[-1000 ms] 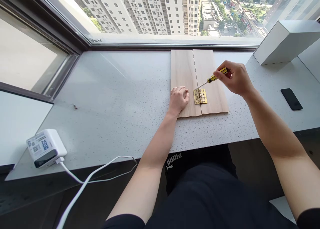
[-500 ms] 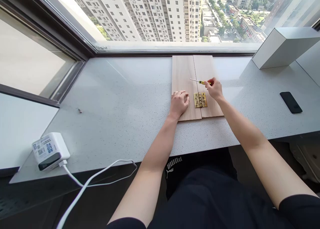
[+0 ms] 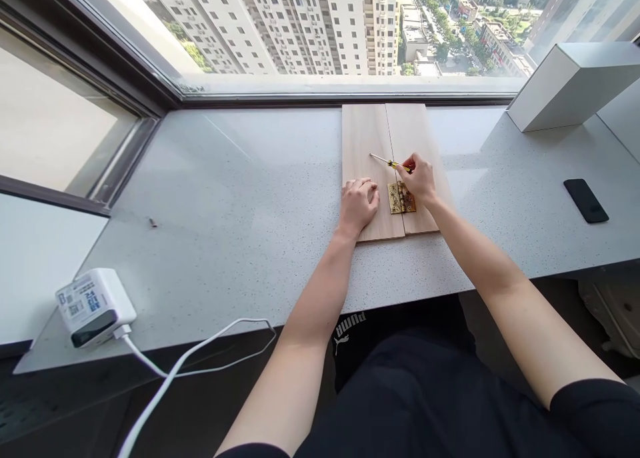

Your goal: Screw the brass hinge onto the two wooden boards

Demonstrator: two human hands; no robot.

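Boards: my two wooden boards (image 3: 365, 145) lay side by side on the stone sill (image 3: 225, 171), edges meeting at a seam.
Hinge: a brass hinge (image 3: 401, 198) sat across that seam, near the boards' front end.
Right hand: my right hand (image 3: 417, 180) had its fingers pinched narrow around a yellow-handled screwdriver (image 3: 397, 165), with the tip over the left board, off the hinge.
Left hand: my left hand (image 3: 358, 207) lay spread on the left board, holding nothing.
Phone: a phone (image 3: 586, 201) sat well right of the boards.
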